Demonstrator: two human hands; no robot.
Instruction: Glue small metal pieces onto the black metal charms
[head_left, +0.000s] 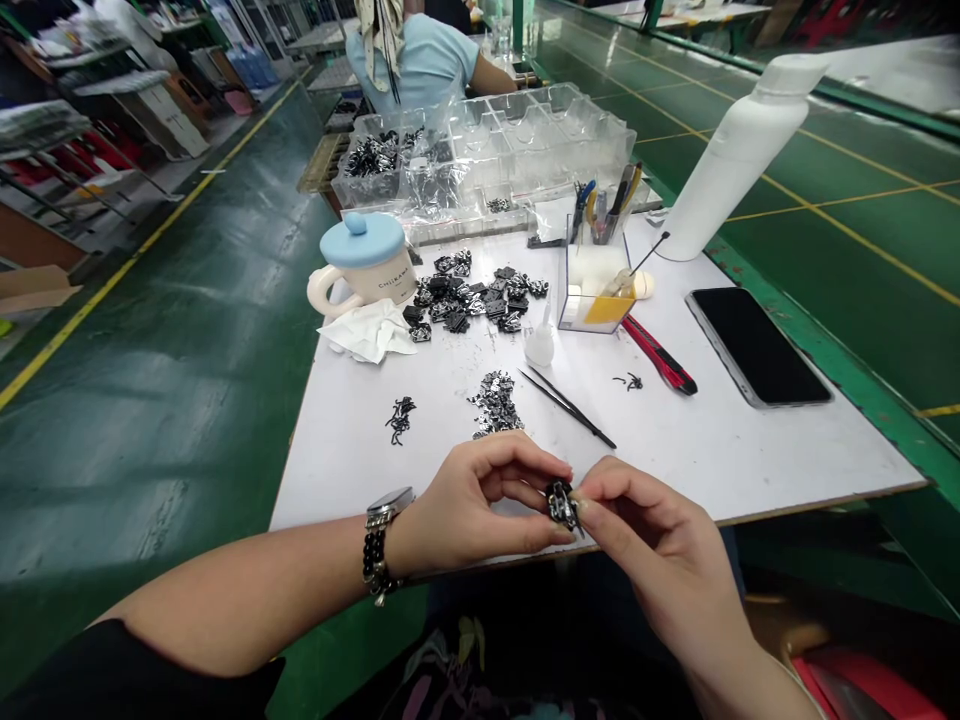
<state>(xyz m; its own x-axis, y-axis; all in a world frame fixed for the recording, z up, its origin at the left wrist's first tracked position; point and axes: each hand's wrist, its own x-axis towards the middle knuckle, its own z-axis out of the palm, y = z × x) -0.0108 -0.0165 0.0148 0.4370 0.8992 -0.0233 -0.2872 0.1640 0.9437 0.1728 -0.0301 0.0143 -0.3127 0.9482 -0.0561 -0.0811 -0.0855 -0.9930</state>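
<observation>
My left hand [480, 505] and my right hand [652, 545] meet over the near edge of the white table [750, 450]. Both pinch one small black and silver metal part [561, 503] between thumb and fingertips. A watch and a bead bracelet sit on my left wrist. Just beyond my hands lie a small heap of silver parts [495, 405], a few black clips [400, 418] and black tweezers [568, 407].
Farther back are a pile of black parts [472, 295], a mug with a blue lid [367, 262], crumpled tissue [370, 332], a clear tool holder [596, 280], a red cutter [660, 355], a phone [757, 345], a white bottle [739, 150] and clear trays [517, 140]. A person in blue sits beyond.
</observation>
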